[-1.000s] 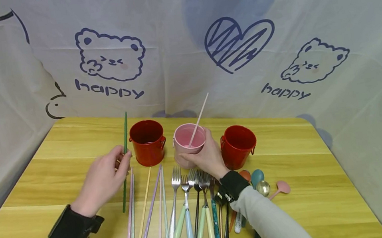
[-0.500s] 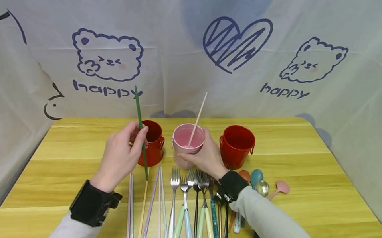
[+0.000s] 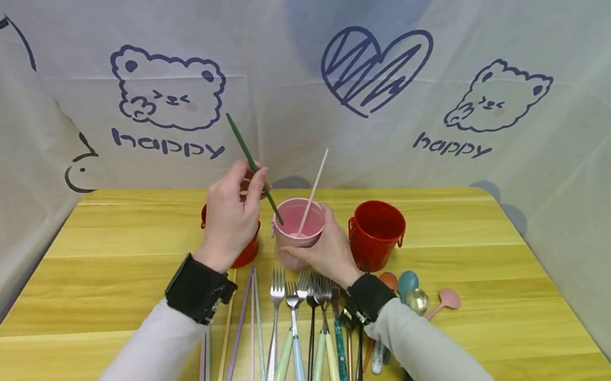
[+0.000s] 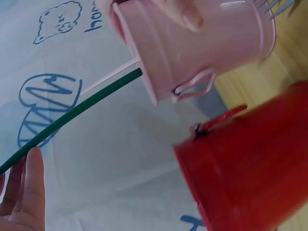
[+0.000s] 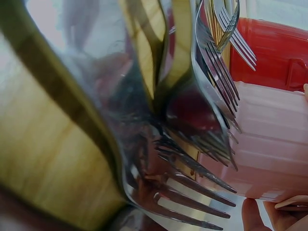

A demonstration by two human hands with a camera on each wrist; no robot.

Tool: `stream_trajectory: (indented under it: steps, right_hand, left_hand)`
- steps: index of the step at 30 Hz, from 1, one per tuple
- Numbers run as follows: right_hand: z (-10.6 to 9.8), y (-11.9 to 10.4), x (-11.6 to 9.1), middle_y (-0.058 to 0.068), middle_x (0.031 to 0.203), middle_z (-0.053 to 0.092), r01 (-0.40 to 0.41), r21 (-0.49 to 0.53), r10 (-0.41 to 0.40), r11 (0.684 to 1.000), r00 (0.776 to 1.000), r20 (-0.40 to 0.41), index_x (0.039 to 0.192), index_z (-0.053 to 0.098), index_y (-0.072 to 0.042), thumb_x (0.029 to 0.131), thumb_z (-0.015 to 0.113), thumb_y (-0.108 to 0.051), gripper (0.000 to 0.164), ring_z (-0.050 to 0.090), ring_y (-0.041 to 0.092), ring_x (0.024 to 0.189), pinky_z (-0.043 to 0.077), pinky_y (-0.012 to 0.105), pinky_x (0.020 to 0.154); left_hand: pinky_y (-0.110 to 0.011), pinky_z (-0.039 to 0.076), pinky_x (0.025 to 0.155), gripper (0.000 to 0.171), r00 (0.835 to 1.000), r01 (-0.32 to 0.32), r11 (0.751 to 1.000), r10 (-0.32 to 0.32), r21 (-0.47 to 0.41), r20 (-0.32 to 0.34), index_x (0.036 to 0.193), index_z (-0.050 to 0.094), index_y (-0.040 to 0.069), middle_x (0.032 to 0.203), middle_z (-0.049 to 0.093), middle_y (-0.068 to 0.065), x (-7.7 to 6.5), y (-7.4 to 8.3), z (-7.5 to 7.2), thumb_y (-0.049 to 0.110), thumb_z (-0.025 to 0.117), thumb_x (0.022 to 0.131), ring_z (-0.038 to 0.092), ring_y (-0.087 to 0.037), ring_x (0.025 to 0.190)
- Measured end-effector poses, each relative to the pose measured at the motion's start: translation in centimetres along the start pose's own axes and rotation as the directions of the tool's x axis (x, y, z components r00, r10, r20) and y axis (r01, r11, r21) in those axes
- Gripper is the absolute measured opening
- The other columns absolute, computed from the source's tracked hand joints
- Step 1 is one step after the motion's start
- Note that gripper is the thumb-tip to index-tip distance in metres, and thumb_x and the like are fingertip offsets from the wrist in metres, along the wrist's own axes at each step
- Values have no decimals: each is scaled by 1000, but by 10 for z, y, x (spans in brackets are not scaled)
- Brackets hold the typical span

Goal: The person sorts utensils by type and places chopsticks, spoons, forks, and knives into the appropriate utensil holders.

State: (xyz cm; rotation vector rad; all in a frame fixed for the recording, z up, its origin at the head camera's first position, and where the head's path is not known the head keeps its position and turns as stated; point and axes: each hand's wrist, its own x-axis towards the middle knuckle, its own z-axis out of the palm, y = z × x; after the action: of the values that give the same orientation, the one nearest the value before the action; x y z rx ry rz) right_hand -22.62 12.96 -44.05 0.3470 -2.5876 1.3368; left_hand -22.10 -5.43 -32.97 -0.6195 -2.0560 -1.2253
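At the mouth of the pink bucket [image 4: 211,43] slants a green stick [image 4: 79,108], pinched by the left hand [image 3: 230,213]; whether its lower tip is inside the rim I cannot tell. The right hand [image 3: 330,253] grips the bucket's right side, and a pale pink stick [image 3: 313,193] leans inside. Left of the pink bucket stands a red bucket [image 4: 255,163], and right of it a second red bucket [image 3: 370,249]. On the counter [image 3: 502,319] in front of it lie forks [image 3: 299,371], loose sticks [image 3: 235,344] to its front left, spoons [image 3: 408,282] to its front right
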Motion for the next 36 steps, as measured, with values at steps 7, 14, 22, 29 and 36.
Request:
stream_trajectory:
  steps: [7,14,22,29,36]
  right_hand:
    - [-1,-1,0,5,132,50,6,-1,-6,1000,1000,14,139,31,-12,68,83,-40,93,49,22,116,47,43,94]
    - [-1,-1,0,3,133,49,-13,-2,13,1000,1000,25,140,30,-13,68,82,-40,93,49,19,115,46,41,96]
    - [-1,0,0,7,134,50,-23,-15,23,1000,1000,10,141,30,-11,67,82,-43,96,51,21,115,47,42,94]
    - [0,2,0,7,131,51,-3,2,3,1000,1000,14,140,31,-9,67,83,-41,95,52,23,114,48,42,93]
    - [-1,0,0,6,129,52,-9,24,9,1000,1000,8,138,33,-11,65,85,-38,94,52,24,113,48,43,92]
  left_hand:
    - [-31,53,57,16,956,162,978,-188,129,226,101,56,4,82,63,-9,-6,-3,20,20,54,97,57,-19,63]
    - [-31,55,56,32,879,195,937,-298,290,371,120,55,0,91,67,-12,-18,-2,31,19,57,95,60,-19,60]
    - [-29,53,57,25,900,118,958,-215,263,379,114,60,1,90,67,-8,-35,-4,25,16,59,93,56,-16,63]
    - [-25,48,53,14,912,66,959,-170,274,373,99,65,5,82,64,-4,-52,-5,9,16,60,92,51,-13,57]
    - [-30,53,59,9,913,64,944,-186,324,363,93,65,5,78,64,-5,-76,-14,-11,12,63,89,54,-13,61]
